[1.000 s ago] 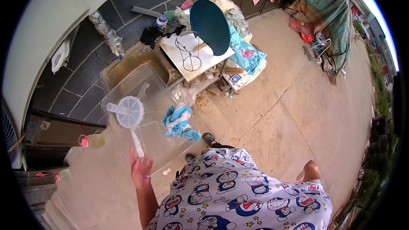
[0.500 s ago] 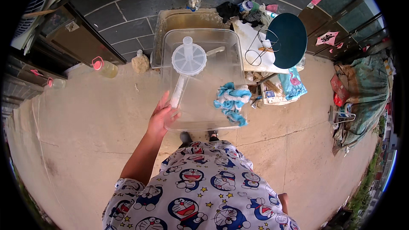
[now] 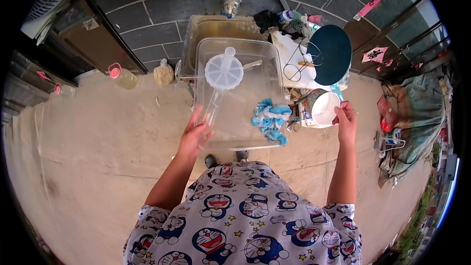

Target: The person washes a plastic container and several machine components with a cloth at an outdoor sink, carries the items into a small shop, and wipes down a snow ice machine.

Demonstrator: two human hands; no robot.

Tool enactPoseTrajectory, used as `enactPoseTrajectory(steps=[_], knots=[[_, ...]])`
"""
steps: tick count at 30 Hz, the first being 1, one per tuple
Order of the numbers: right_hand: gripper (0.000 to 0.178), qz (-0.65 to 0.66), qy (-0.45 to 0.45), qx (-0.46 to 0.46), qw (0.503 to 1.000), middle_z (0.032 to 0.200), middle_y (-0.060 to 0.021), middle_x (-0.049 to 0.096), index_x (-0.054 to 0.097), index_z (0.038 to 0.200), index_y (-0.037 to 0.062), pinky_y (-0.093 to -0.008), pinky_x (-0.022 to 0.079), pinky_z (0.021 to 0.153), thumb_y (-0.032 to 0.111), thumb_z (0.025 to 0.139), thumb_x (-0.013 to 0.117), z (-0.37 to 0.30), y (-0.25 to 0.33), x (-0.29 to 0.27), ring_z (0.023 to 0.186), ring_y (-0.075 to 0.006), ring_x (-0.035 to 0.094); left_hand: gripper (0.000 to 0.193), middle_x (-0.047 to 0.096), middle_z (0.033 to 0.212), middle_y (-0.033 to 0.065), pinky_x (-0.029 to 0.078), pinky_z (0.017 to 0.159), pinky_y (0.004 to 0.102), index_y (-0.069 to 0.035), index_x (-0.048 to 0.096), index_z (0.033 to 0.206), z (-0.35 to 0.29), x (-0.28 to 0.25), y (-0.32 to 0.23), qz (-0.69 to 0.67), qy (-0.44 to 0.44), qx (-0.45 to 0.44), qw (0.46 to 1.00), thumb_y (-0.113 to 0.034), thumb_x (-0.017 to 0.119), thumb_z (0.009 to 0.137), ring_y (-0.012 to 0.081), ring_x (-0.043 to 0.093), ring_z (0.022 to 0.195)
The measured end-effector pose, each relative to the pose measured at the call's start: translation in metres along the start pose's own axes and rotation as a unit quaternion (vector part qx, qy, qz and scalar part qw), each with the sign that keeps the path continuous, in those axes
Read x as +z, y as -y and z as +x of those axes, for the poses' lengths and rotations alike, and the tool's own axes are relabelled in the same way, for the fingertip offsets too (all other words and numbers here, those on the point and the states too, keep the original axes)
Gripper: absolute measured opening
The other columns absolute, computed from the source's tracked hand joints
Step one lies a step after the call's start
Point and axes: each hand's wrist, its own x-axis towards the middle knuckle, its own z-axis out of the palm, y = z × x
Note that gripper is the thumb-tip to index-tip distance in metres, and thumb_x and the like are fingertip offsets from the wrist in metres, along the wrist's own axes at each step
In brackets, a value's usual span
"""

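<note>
My left hand (image 3: pixel 195 135) grips the near left rim of a clear plastic tub (image 3: pixel 239 93) and holds it up in front of me. Inside the tub lie a white round lid with a tube sticking out (image 3: pixel 223 72) and a crumpled blue and white cloth (image 3: pixel 271 119). My right hand (image 3: pixel 347 120) is out to the right, holding a white cup with a patterned outside (image 3: pixel 324 107) by its rim, beside the tub's right edge.
A metal basin (image 3: pixel 216 27) stands behind the tub against a dark tiled wall. A dark teal round fan (image 3: pixel 333 54) and a white board with clutter (image 3: pixel 294 54) are at the right. A bottle with a pink cap (image 3: pixel 121 74) sits left on the concrete floor.
The view has swung so the tub sits in the middle. My right hand has come into view holding the white cup. The left hand still grips the tub.
</note>
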Motion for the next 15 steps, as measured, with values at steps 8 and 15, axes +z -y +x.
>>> enactPoseTrajectory(steps=[8, 15], knots=[[0.013, -0.282, 0.242, -0.161, 0.914, 0.063, -0.0112, 0.058, 0.054, 0.074, 0.0016, -0.0312, 0.045, 0.056, 0.011, 0.069, 0.06, 0.074, 0.004, 0.139, 0.058, -0.0228, 0.057, 0.061, 0.041, 0.131, 0.0077, 0.042, 0.086, 0.0355, -0.022, 0.028, 0.139, -0.031, -0.002, 0.005, 0.008, -0.014, 0.031, 0.999, -0.003, 0.045, 0.084, 0.0183, 0.048, 0.106], [0.03, -0.324, 0.354, -0.144, 0.866, 0.074, -0.0125, 0.063, 0.061, 0.078, 0.0022, -0.0342, 0.048, 0.068, 0.028, 0.063, 0.068, 0.097, -0.014, 0.175, 0.074, -0.0281, 0.062, 0.064, 0.036, 0.135, 0.0093, 0.041, 0.086, 0.0383, -0.02, 0.025, 0.14, -0.05, -0.006, 0.014, 0.012, -0.013, 0.047, 0.999, -0.007, 0.049, 0.082, 0.021, 0.045, 0.11]])
